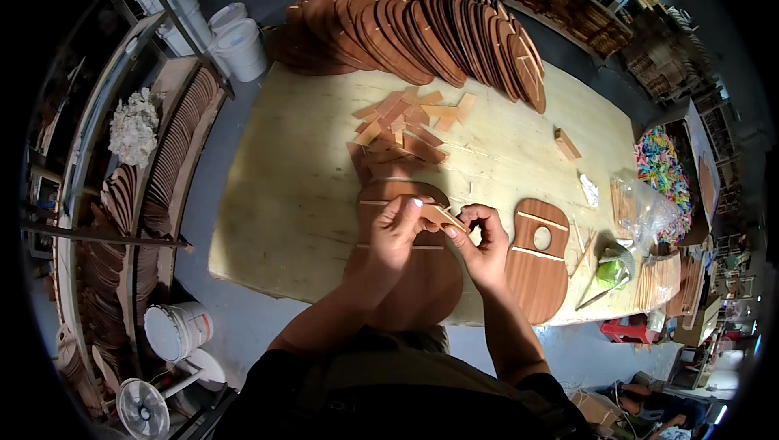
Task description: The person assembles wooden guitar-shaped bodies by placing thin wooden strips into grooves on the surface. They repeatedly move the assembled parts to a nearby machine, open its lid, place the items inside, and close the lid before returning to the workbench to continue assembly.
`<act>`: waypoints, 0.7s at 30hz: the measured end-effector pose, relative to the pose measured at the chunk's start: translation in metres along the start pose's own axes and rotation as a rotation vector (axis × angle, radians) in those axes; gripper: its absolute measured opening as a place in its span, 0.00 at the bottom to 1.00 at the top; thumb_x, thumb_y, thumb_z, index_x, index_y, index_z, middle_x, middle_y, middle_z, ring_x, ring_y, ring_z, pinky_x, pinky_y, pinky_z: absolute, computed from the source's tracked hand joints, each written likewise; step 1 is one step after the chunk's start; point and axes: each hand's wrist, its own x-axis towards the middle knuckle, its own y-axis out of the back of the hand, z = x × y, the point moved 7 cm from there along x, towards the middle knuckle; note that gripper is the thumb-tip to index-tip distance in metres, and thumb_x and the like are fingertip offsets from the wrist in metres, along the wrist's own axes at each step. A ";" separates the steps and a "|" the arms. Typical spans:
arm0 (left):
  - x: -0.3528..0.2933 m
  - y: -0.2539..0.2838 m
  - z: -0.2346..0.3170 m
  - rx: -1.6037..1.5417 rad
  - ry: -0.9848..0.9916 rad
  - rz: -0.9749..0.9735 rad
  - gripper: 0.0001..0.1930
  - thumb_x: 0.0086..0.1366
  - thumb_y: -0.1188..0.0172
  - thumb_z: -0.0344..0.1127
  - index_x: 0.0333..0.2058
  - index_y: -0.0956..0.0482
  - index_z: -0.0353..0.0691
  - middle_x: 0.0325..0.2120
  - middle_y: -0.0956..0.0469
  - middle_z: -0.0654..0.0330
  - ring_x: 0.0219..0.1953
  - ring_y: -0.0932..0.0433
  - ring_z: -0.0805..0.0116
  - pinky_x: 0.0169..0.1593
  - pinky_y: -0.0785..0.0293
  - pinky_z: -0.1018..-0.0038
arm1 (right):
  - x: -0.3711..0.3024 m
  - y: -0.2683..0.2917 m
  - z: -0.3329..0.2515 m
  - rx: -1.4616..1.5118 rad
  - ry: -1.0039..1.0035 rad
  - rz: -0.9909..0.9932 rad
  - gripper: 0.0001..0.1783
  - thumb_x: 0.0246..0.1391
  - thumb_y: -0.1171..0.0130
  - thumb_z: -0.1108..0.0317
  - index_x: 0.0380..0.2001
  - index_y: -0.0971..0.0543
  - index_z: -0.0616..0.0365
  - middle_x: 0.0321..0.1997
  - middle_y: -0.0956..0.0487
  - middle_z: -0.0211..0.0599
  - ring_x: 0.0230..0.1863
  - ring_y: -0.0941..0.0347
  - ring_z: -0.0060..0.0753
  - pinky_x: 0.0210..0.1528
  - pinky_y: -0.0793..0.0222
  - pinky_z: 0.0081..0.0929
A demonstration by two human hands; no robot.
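My left hand (393, 233) and my right hand (485, 247) hold a small flat piece of wood (441, 215) between them, one at each end. Fingers of both hands are closed on it, above the table. Beneath lies a brown guitar-shaped wooden panel (422, 282) with pale strips across it, partly hidden by my left hand and forearm. To the right, a smaller guitar-shaped panel (537, 286) with a round hole and pale braces rests on the table. Just beyond my hands is a loose heap of small wood pieces (398, 119).
Many guitar-shaped panels (406, 34) lean in a row along the far side of the table (276, 196). One wood block (567, 144) lies at the right, near a clear plastic bag (649, 213) and a green item (613, 269). Racks, white buckets (238, 46) and a fan (144, 409) stand left.
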 end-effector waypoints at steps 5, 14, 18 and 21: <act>-0.011 -0.003 -0.017 -0.103 0.252 0.080 0.19 0.71 0.55 0.52 0.38 0.26 0.42 0.30 0.22 0.62 0.31 0.24 0.73 0.32 0.32 0.75 | -0.020 -0.003 -0.019 -0.306 0.090 -0.236 0.09 0.55 0.38 0.66 0.29 0.23 0.61 0.21 0.26 0.38 0.19 0.30 0.35 0.24 0.33 0.28; -0.031 -0.006 -0.027 -0.156 0.590 0.073 0.18 0.67 0.49 0.53 0.36 0.26 0.43 0.26 0.24 0.64 0.31 0.22 0.71 0.20 0.38 0.81 | -0.053 -0.007 -0.038 -0.453 0.349 -0.262 0.09 0.54 0.40 0.66 0.26 0.25 0.61 0.21 0.26 0.42 0.19 0.28 0.43 0.20 0.32 0.35; -0.038 -0.001 -0.033 -0.149 0.664 0.002 0.18 0.67 0.48 0.53 0.35 0.26 0.43 0.24 0.24 0.66 0.28 0.22 0.74 0.20 0.39 0.81 | -0.063 -0.011 -0.042 -0.513 0.400 -0.273 0.09 0.52 0.39 0.67 0.26 0.26 0.61 0.21 0.26 0.41 0.19 0.27 0.44 0.22 0.29 0.35; -0.040 0.003 -0.035 -0.149 0.700 -0.050 0.18 0.68 0.48 0.53 0.34 0.26 0.43 0.25 0.24 0.67 0.27 0.23 0.75 0.18 0.40 0.82 | -0.068 -0.017 -0.054 -0.573 0.531 -0.239 0.09 0.51 0.38 0.68 0.25 0.25 0.62 0.20 0.27 0.41 0.20 0.27 0.45 0.25 0.26 0.35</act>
